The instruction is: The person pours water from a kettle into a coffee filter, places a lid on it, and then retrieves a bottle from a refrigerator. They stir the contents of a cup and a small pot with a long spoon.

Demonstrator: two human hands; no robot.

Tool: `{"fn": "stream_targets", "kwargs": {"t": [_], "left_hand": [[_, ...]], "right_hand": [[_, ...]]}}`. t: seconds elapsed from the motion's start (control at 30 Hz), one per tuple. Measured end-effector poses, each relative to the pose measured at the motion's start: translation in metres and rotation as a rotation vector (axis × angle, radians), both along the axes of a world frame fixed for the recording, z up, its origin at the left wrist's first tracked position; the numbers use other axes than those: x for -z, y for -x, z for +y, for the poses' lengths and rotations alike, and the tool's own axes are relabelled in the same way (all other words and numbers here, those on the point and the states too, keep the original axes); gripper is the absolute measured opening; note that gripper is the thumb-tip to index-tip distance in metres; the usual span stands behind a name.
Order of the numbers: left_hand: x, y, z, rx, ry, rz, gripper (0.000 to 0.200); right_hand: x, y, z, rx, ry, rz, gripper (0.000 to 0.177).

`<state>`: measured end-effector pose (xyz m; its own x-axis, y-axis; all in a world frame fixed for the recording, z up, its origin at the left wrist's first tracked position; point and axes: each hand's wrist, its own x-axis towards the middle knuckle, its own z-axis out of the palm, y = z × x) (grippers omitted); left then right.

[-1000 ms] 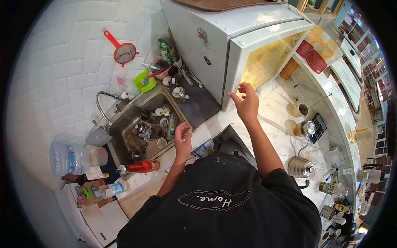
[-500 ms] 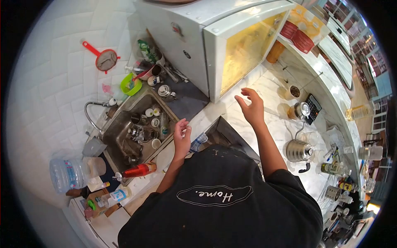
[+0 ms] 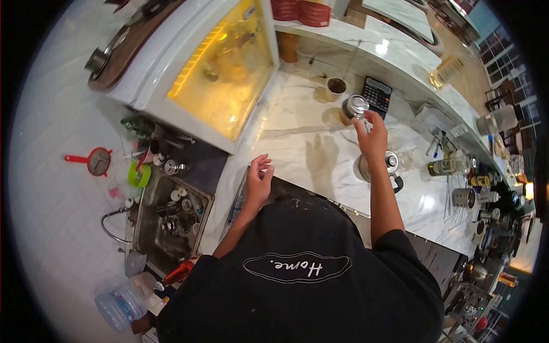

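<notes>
My right hand (image 3: 373,136) is stretched out over the marble counter (image 3: 291,123), thumb and fingers apart. Its fingertips are right at a glass coffee pot (image 3: 347,112) with a shiny metal lid, and overlap its near side in this view. Just under the wrist stands a steel gooseneck kettle (image 3: 365,167) with a black handle, partly hidden by the arm. My left hand (image 3: 260,180) hovers near the counter's front edge, fingers loosely bent and nothing in them. Beyond the pot are a cup of dark grounds (image 3: 336,87) and a black calculator (image 3: 377,96).
A lit glass-door fridge (image 3: 220,74) stands at the back left. Left of me is a steel sink (image 3: 203,220) holding dishes, with a red bottle (image 3: 178,272) near its front. Bottles, including a green-labelled one (image 3: 443,167), and a metal canister (image 3: 464,198) line the right side.
The view has turned right, bringing more of the marble counter in. My right hand has gone from above bare counter to the glass coffee pot. My left hand is away from the sink.
</notes>
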<state>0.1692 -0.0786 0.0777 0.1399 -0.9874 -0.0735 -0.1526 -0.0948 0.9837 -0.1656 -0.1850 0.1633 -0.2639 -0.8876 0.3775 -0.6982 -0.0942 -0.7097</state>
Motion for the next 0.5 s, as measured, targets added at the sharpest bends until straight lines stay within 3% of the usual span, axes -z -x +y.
{"fn": "stream_targets", "kwargs": {"t": [0.3,0.5], "left_hand": [[-0.008,0.062,-0.016,0.069,-0.020,-0.081,0.041],[-0.003,0.090,-0.011,0.015,-0.036,-0.095,0.041]], "right_hand": [[0.013,0.036,-0.070,-0.108,-0.204,0.234,0.066],[0.029,0.039,-0.090,-0.168,-0.265,0.331,0.063]]}}
